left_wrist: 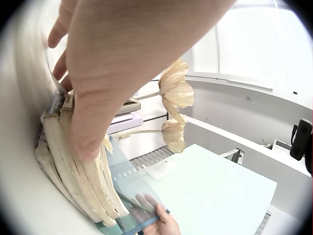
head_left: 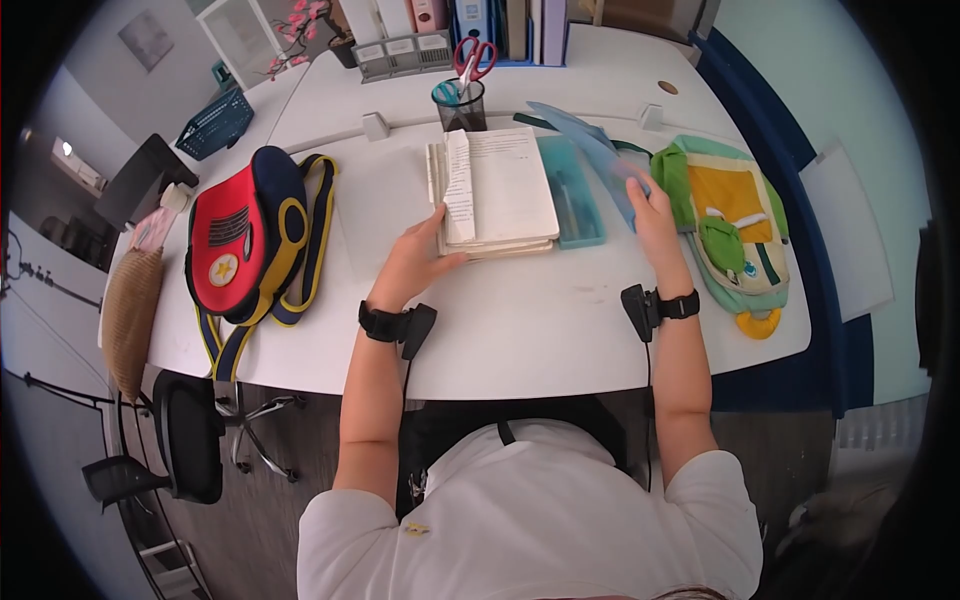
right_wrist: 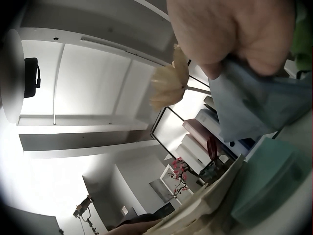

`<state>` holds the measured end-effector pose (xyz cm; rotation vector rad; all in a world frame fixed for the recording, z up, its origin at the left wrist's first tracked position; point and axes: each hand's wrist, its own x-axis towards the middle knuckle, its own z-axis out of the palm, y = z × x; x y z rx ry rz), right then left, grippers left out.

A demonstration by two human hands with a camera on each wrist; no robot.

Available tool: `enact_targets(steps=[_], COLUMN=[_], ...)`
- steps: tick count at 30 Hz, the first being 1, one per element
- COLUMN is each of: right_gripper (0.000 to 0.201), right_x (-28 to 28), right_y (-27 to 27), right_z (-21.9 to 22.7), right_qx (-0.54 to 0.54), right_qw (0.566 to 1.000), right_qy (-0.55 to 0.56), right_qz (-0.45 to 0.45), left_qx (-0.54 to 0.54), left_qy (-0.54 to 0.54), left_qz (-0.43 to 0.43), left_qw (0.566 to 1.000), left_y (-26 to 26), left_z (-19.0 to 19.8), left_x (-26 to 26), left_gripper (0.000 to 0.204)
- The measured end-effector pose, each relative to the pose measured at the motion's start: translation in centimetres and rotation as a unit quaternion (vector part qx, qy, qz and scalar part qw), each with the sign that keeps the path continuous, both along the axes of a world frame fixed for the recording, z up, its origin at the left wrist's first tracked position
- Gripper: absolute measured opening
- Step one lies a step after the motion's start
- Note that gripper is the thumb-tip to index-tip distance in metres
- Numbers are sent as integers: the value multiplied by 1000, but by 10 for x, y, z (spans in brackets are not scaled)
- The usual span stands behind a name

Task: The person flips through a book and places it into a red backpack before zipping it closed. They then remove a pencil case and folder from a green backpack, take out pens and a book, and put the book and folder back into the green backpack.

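A stack of worn books and papers (head_left: 505,190) lies at the table's middle. My left hand (head_left: 412,262) rests at its left edge, thumb along the near side; in the left wrist view the left hand (left_wrist: 102,83) holds the side of the stack (left_wrist: 78,161). My right hand (head_left: 657,225) pinches a translucent blue folder (head_left: 590,145), raised and tilted right of the stack. The right wrist view shows that folder (right_wrist: 259,103) between the thumb and fingers of my right hand (right_wrist: 239,34). A teal case (head_left: 572,195) lies against the stack's right side.
A red and navy backpack (head_left: 235,235) lies at the left, a green and cream backpack (head_left: 728,220) at the right. Behind the stack stands a mesh cup (head_left: 460,108) with scissors. Binders (head_left: 500,30) line the back; a cushion (head_left: 133,310) is at the left edge.
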<state>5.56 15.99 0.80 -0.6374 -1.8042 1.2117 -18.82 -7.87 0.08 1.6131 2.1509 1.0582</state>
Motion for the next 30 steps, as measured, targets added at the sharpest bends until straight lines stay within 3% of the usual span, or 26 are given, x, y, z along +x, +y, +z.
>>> enact_targets(steps=[4,13,16,19,23,26,29,30], right_gripper=[38,37,36,36,37,34,33,33], right_x=[7,4,6,11,14,23,30,32], right_y=[-10,-11,-6,1,12,16,20,22], right_z=[18,14,11,7,5,14,21,21], right_qx=[-85,-94,-142,-192,-225,-228,-244,-249], right_qw=[995,996,990,979,943,920,904,900], right_qy=[-44,7,11,62,246,318,350,358], right_qz=[-13,-2,-10,-27,-24,-1,19,21], left_qx=[3,1,1,-8,1,-100,-238,-237], left_qy=[12,-1,-7,-38,-81,72,145,145], left_qz=[-5,-7,-13,29,69,87,72,76], left_qw=[1000,1000,1000,999,994,988,958,958], left_y=[0,0,0,-2,-6,-10,-16,-16], left_z=[0,4,2,2,-4,-8,-6,-6], left_x=[0,2,-1,-4,-14,-20,-20,-21], left_gripper=[78,76,81,90,95,96,93,89])
